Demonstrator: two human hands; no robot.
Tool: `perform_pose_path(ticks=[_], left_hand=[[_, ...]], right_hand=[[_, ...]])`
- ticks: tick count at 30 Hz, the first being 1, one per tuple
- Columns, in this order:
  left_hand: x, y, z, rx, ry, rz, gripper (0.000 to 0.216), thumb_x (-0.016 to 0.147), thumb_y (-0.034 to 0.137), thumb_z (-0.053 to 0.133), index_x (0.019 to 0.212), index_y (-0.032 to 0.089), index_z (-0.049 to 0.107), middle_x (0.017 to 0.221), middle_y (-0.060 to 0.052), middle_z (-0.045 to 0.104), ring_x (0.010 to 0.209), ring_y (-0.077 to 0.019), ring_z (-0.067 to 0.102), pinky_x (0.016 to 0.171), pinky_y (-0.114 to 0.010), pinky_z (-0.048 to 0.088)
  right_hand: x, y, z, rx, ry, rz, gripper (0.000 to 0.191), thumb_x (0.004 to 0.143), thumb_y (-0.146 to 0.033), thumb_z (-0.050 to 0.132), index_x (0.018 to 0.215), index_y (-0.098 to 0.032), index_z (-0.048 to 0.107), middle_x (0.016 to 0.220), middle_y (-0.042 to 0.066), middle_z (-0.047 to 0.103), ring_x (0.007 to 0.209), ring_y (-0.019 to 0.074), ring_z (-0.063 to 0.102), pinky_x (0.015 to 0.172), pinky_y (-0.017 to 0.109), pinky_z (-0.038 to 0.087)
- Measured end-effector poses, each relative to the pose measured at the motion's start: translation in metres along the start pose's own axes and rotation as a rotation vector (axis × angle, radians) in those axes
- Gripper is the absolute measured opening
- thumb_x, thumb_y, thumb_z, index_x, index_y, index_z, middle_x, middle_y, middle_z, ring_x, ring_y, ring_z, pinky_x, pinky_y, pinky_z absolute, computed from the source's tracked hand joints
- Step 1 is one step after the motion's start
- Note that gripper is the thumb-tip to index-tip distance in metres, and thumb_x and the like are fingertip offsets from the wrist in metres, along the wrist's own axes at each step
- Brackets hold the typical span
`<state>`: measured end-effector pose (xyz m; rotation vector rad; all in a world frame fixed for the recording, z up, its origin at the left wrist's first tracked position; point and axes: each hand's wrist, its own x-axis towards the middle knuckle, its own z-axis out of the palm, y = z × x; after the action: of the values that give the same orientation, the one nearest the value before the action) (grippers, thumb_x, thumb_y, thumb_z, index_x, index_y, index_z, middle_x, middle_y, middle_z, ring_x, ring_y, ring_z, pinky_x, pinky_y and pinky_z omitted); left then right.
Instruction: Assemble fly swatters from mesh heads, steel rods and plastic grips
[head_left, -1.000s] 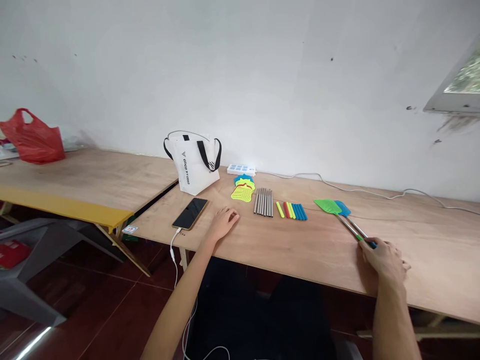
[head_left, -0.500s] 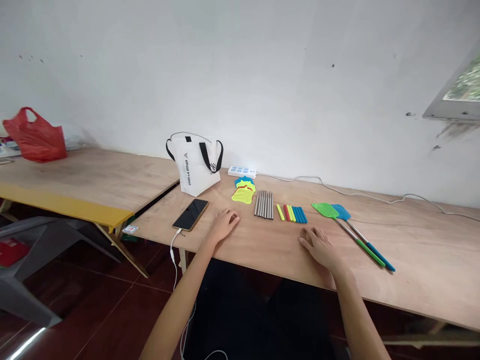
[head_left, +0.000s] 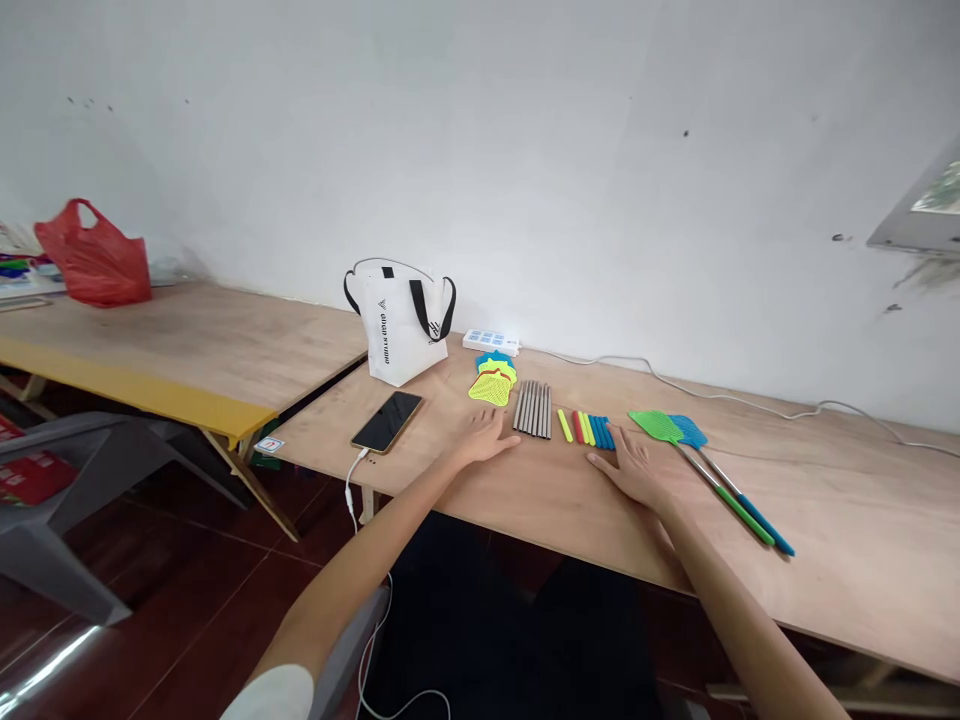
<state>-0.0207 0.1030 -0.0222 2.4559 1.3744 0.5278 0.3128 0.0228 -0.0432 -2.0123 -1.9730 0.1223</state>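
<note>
My left hand [head_left: 482, 438] is open over the table, fingers spread, just left of a row of several grey metal tubes [head_left: 533, 410]. Beyond its fingertips lies a stack of yellow and blue fly swatter heads [head_left: 493, 384], with a red edge showing. My right hand [head_left: 631, 468] is open too, its fingertips at the right end of a row of blue handle grips [head_left: 600, 433]. Beside those are a red grip [head_left: 578, 427] and yellow grips [head_left: 565, 426]. To the right lie a green fly swatter [head_left: 655, 426] and a blue fly swatter [head_left: 686, 431], each with a metal shaft.
A phone [head_left: 387, 421] on a white cable lies at the left, in front of a white bag [head_left: 397, 335]. A power strip [head_left: 490, 342] stands by the wall, its cable [head_left: 720, 393] running right. A red plastic bag [head_left: 97, 260] sits on the neighbouring table [head_left: 195, 340].
Both hands have reached forward and their fingers have spread: the left toward the tubes, the right up to the blue grips. The view has turned slightly left.
</note>
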Motion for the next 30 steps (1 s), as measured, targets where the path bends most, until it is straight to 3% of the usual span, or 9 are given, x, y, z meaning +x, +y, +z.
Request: perform_pose_path(ticks=[5, 12, 18, 26, 30], left_hand=[[0.027, 0.029, 0.023, 0.031, 0.032, 0.054, 0.087, 0.086, 0.069, 0.061, 0.150, 0.016, 0.034, 0.155, -0.023, 0.038, 0.142, -0.0422, 0.038, 0.111, -0.054, 0.034], [0.033, 0.032, 0.034, 0.045, 0.161, 0.101, 0.079, 0.084, 0.073, 0.060, 0.141, 0.020, 0.047, 0.153, -0.020, 0.040, 0.138, -0.0414, 0.041, 0.113, -0.056, 0.033], [0.045, 0.030, 0.032, 0.072, 0.120, 0.226, 0.064, 0.093, 0.064, 0.056, 0.142, 0.023, 0.051, 0.151, -0.015, 0.043, 0.139, -0.0349, 0.042, 0.115, -0.049, 0.035], [0.042, 0.028, 0.029, 0.059, 0.092, 0.287, 0.049, 0.098, 0.059, 0.052, 0.136, 0.030, 0.062, 0.145, -0.009, 0.051, 0.137, -0.0292, 0.046, 0.116, -0.045, 0.037], [0.042, 0.028, 0.030, 0.058, 0.104, 0.316, 0.044, 0.100, 0.055, 0.051, 0.134, 0.031, 0.065, 0.143, -0.007, 0.055, 0.134, -0.0264, 0.049, 0.115, -0.041, 0.037]], right_hand=[[0.028, -0.011, 0.014, -0.008, -0.010, -0.064, 0.081, 0.096, -0.069, 0.029, 0.160, -0.019, 0.023, 0.168, 0.014, 0.023, 0.156, 0.0302, 0.018, 0.125, 0.050, 0.019], [0.035, -0.018, 0.018, -0.070, -0.052, -0.063, 0.082, 0.097, -0.071, 0.026, 0.160, -0.019, 0.025, 0.169, 0.012, 0.019, 0.157, 0.0277, 0.013, 0.126, 0.047, 0.017], [0.040, -0.032, 0.022, -0.091, -0.047, -0.039, 0.081, 0.098, -0.072, 0.018, 0.161, -0.022, 0.025, 0.169, 0.009, 0.020, 0.157, 0.0288, 0.011, 0.125, 0.052, 0.015], [0.041, -0.050, 0.024, -0.105, -0.013, -0.061, 0.079, 0.099, -0.072, 0.016, 0.162, -0.025, 0.023, 0.169, 0.008, 0.021, 0.156, 0.0333, 0.011, 0.123, 0.060, 0.014], [0.038, -0.051, 0.020, -0.117, 0.018, -0.201, 0.071, 0.102, -0.066, 0.020, 0.161, -0.027, 0.027, 0.169, 0.004, 0.023, 0.157, 0.0317, 0.012, 0.124, 0.062, 0.009]])
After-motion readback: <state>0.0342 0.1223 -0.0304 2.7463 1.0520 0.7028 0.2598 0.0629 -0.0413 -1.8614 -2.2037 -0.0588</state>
